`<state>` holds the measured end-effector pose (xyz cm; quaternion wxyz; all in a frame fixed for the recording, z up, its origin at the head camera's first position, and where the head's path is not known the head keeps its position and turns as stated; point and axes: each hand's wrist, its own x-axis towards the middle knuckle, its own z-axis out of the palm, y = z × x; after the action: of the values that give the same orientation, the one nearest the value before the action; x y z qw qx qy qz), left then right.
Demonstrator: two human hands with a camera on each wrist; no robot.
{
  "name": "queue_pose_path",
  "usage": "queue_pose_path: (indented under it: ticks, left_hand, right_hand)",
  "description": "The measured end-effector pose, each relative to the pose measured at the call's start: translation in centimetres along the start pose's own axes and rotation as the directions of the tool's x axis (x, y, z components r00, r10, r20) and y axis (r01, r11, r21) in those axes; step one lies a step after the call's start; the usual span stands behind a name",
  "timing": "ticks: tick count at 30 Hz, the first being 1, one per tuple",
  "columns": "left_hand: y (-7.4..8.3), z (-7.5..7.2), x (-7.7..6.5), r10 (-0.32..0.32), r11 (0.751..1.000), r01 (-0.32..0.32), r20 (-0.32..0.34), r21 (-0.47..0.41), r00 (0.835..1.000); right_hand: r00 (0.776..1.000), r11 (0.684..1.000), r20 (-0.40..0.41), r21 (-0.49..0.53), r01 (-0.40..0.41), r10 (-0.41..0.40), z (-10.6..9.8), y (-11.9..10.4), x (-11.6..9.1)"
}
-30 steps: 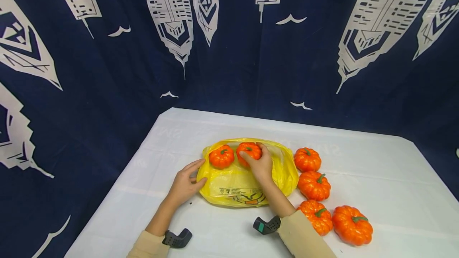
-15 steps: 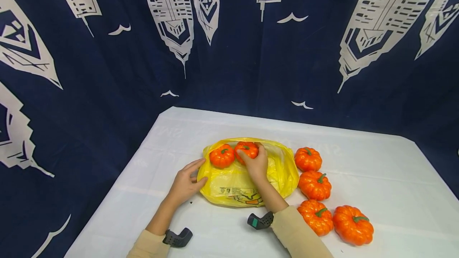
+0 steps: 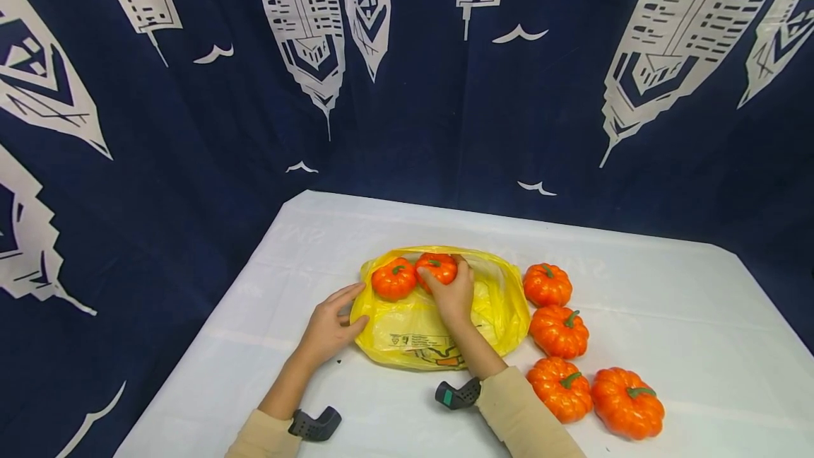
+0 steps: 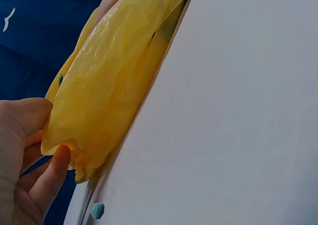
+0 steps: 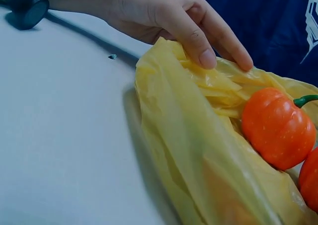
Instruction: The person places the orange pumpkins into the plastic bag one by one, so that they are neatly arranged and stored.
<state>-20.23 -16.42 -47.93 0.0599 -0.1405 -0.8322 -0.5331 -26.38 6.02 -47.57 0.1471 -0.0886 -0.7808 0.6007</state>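
A yellow plastic bag [image 3: 407, 345] lies with its mouth spread on the white table. Inside, at its left, sits an orange pumpkin [image 3: 393, 279] with a green stem. Against it, on the right, is a second pumpkin [image 3: 437, 266], which my right hand [image 3: 456, 297] grips from the right, thumb in front. My left hand [image 3: 327, 327] holds the bag's left rim between thumb and fingers; the left wrist view shows its fingertips [image 4: 62, 153] at the yellow film. In the right wrist view the left hand [image 5: 184, 24] reaches over the bag's edge near the first pumpkin [image 5: 278, 128].
Just right of the bag, three pumpkins stand in a row: a far one [image 3: 547, 285], a middle one [image 3: 559, 331] and a near one [image 3: 559, 389]. Another pumpkin [image 3: 627, 403] touches the near one's right side. A dark blue printed curtain [image 3: 420, 140] hangs behind the table [image 3: 699, 316].
My right hand has moved slightly left with its pumpkin, which now sits close against the other pumpkin in the bag. My left hand has stayed at the bag's rim.
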Motion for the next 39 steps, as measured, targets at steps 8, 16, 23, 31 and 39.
queue_pose_path:
  ticks: [8, 16, 23, 31, 39]
  left_hand:
    - [0.0, 0.0, 0.0, 0.010, 1.000, -0.010, -0.004, 0.007, 1.000]
    - [0.1, 0.1, 0.0, 0.009, 1.000, -0.009, -0.004, 0.007, 1.000]
    - [0.1, 0.0, 0.0, 0.009, 1.000, -0.009, -0.008, 0.018, 1.000]
    - [0.2, 0.1, 0.0, 0.022, 1.000, -0.022, -0.002, 0.010, 1.000]
    - [0.2, 0.1, -0.1, 0.021, 0.999, -0.020, -0.012, 0.030, 1.000]
  right_hand:
    - [1.000, 0.999, 0.012, -0.017, 0.028, -0.028, 0.0, 0.8, 0.0]
    - [0.999, 0.999, 0.009, -0.005, 0.041, -0.040, -0.5, 0.7, -0.2]
    - [0.999, 0.999, 0.038, 0.050, 0.023, -0.024, -1.4, 0.2, -0.6]
    - [0.998, 0.997, 0.056, 0.076, 0.017, -0.022, -3.1, -1.3, -1.5]
    - [0.994, 0.991, 0.091, 0.123, 0.054, -0.065, -5.0, -3.0, -2.8]
